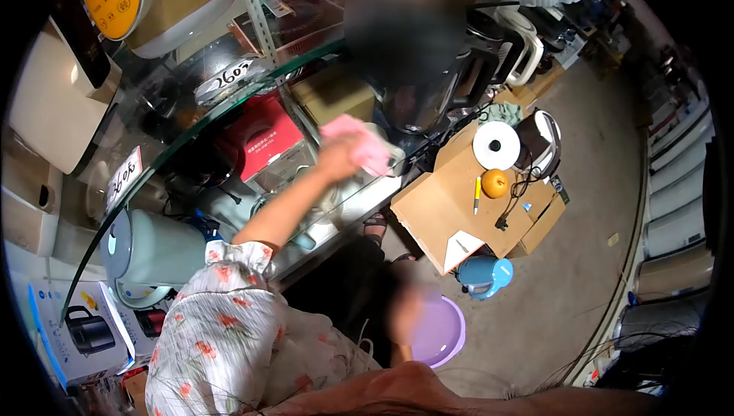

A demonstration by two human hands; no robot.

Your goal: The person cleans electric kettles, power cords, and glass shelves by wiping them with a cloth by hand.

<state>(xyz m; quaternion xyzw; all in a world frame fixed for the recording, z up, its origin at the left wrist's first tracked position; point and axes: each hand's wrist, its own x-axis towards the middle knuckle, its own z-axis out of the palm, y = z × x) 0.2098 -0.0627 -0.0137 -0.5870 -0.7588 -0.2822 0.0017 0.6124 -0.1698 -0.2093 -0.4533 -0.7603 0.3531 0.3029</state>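
Observation:
My left hand [336, 160] reaches out from a floral sleeve with a pink cloth [365, 145] gripped in it, over the lower shelf below the glass. Glassware stands close beside the cloth, and a red box [264, 137] lies to its left. Low in the view, my right hand [405, 314] is beside a purple basin [445, 332]. Its fingers are smeared, so whether it holds the rim cannot be made out.
A glass shelf edge [183, 137] curves past the left arm. A pale green appliance [164, 251] stands left. On the right, a cardboard box [440, 209] bears a white lid [496, 145], an orange round object [495, 183] and a yellow pen. A blue kettle [482, 274] sits on the floor.

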